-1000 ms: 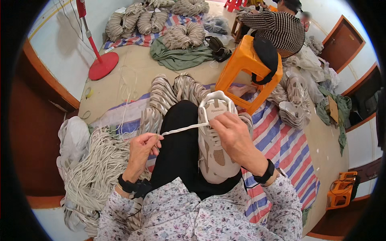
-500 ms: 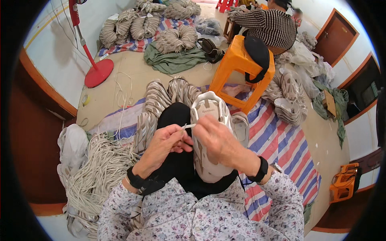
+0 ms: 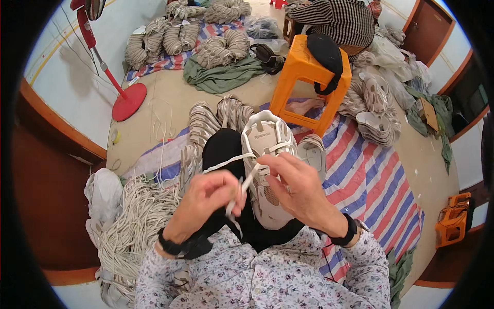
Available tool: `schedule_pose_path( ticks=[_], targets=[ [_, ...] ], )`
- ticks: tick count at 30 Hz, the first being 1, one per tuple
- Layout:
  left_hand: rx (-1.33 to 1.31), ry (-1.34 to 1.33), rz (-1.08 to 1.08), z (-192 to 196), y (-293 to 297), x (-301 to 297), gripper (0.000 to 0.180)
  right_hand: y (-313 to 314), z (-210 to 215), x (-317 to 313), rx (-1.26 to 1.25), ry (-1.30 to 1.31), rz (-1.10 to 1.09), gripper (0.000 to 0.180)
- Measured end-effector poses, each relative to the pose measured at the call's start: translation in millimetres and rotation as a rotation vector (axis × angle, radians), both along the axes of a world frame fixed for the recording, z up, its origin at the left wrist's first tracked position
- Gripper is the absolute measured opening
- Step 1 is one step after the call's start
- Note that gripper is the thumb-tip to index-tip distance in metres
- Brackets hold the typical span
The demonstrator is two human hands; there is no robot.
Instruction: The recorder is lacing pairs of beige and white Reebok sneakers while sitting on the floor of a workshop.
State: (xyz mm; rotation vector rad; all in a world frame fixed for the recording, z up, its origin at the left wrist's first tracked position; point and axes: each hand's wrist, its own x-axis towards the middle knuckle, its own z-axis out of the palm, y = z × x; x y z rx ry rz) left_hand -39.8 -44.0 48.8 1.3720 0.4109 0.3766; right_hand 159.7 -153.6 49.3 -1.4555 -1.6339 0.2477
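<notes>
At left, a red stand (image 3: 129, 102) is set on the tan floor (image 3: 167, 87) by the white wall, and a tangle of pale laces (image 3: 139, 226) is heaped nearer. The left hand (image 3: 210, 200) is blurred; a white lace (image 3: 251, 178) crosses its fingers, but whether it is gripped there cannot be told. A beige shoe (image 3: 267, 201) is rested on the black-trousered lap. The lace is pinched at the right hand's (image 3: 302, 194) fingertips. Beyond, an orange stool (image 3: 301, 62) is stood by a striped sheet (image 3: 360, 180).
</notes>
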Motion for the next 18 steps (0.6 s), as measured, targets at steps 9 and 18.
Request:
schedule_pose_path(
  ticks=[9,18],
  targets=[
    [0.186,0.201,0.387,11.2,22.7,0.7,0.023,-10.0,-10.3,-30.0,0.167,-0.191,0.186,0.024],
    [-0.006,0.166,0.322,-43.8,20.3,53.5,0.021,-34.6,4.8,-69.0,0.296,-0.095,0.493,0.032]
  ],
)
